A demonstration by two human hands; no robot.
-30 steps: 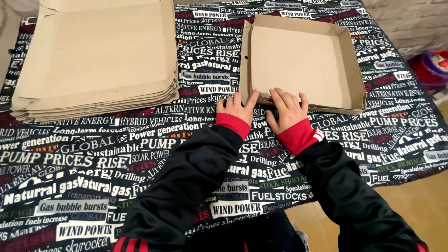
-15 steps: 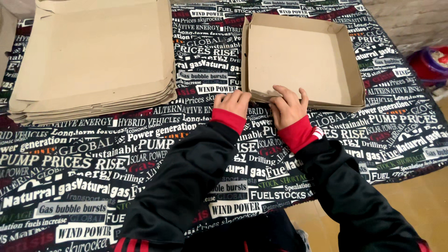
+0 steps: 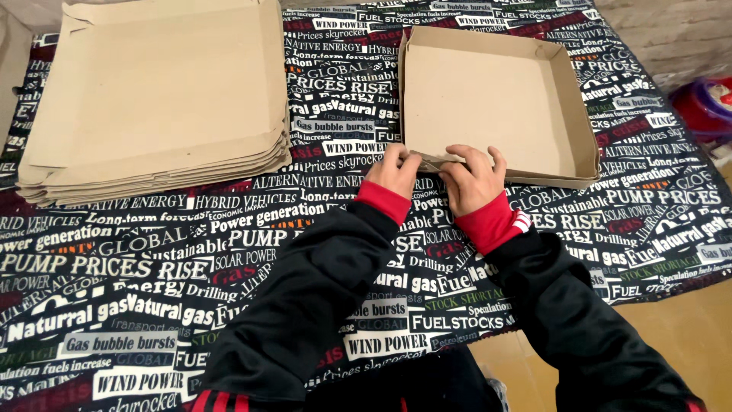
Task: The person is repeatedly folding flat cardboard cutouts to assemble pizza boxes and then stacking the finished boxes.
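A shallow brown cardboard box [image 3: 496, 99] with raised walls lies open on the table at the upper right. My left hand [image 3: 394, 171] pinches the near wall of the box at its left corner. My right hand [image 3: 474, 177] grips the same near wall just to the right, fingers curled over the folded edge. Both hands are close together, and both arms wear black sleeves with red cuffs.
A stack of several flat cardboard blanks [image 3: 160, 99] lies at the upper left. A black cloth printed with white and coloured lettering [image 3: 229, 252] covers the table. A red and purple object [image 3: 705, 107] sits on the floor at the far right.
Both hands have gone from lying flat with spread fingers on the box's near edge to curling and pinching the near wall. The view has shifted slightly.
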